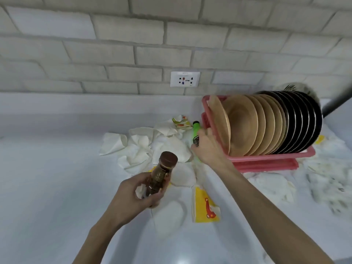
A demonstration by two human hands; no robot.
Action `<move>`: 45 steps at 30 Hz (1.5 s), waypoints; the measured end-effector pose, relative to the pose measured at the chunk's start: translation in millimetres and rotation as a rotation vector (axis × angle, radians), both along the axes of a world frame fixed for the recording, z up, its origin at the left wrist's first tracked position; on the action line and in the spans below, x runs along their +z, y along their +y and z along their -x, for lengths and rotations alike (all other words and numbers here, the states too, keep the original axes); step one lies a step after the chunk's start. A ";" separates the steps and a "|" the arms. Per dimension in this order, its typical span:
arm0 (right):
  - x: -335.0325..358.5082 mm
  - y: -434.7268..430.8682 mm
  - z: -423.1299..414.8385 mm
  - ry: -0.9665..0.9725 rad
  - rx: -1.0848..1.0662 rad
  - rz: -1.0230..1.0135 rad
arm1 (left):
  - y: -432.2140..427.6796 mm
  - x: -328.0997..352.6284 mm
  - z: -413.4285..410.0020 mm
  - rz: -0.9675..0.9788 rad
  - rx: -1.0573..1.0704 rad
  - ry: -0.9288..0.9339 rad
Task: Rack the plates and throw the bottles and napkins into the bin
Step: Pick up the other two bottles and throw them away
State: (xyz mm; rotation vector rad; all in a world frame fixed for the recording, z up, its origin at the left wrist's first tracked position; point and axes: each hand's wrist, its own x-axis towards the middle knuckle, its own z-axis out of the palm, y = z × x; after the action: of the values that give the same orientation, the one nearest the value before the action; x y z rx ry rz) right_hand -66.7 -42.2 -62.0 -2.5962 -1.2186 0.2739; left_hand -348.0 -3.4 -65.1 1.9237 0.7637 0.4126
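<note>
Head view, stock of the job as it stands.

1. Left hand [133, 195]: fingers wrapped round the lower body of a brown plastic bottle with a brown screw cap [164, 171], held clear of the table, cap tilted away from me.
2. Right hand [208, 149]: fingers curled over a slim bright-green bottle with a green cap [195, 130], just beside the rack's near-left corner. Whether it is off the table I cannot tell.
3. Pink plastic dish rack [266, 159]: one full row on edge, round wooden plates [245, 126] to the left and black plates with pale rims [304, 121] to the right. I see no loose plate on the table, so I judge the racking done.
4. Crumpled white paper napkins [137, 147]: a heap between my hands and the wall, and more under my left hand. A blurred spread of white napkins [327, 183] lies right of the rack. None cleared.
5. Yellow printed napkin with a red figure [205, 206]: flat on the white table [47, 178], between my forearms.
6. Bin: not in view.

Balance, as I judge it: the two bottles I can see are in hand but unbinned, and all napkins remain.
</note>
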 end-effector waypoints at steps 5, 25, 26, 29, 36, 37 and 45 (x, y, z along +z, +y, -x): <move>-13.9 30.9 -7.4 -0.006 -0.077 0.166 | 12.8 -7.3 4.1 0.116 -0.033 -0.051; 33.3 -44.9 55.0 0.062 -0.033 -0.077 | 10.6 -9.6 -29.5 0.429 -0.030 -0.191; 36.5 -58.5 61.4 0.092 -0.027 -0.125 | 6.4 -8.1 -34.6 0.440 -0.036 -0.198; 38.9 -104.9 76.2 0.191 -0.043 -0.251 | -10.9 -8.9 -47.8 0.470 -0.056 -0.216; 30.3 -226.4 98.4 0.375 -0.171 -0.411 | -87.3 -11.9 -71.4 0.481 -0.143 -0.193; 27.4 -246.1 100.8 0.390 -0.195 -0.428 | -103.6 -11.0 -74.7 0.475 -0.161 -0.185; 8.9 -418.5 94.7 0.564 -0.429 -0.663 | -264.1 -13.7 -123.8 0.440 -0.266 -0.077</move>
State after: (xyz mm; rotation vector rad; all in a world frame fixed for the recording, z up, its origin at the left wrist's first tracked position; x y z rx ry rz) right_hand -161.4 -460.6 -53.1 -1.9313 -0.4328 0.3932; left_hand -224.2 -267.5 -78.8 1.5564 0.4895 0.1378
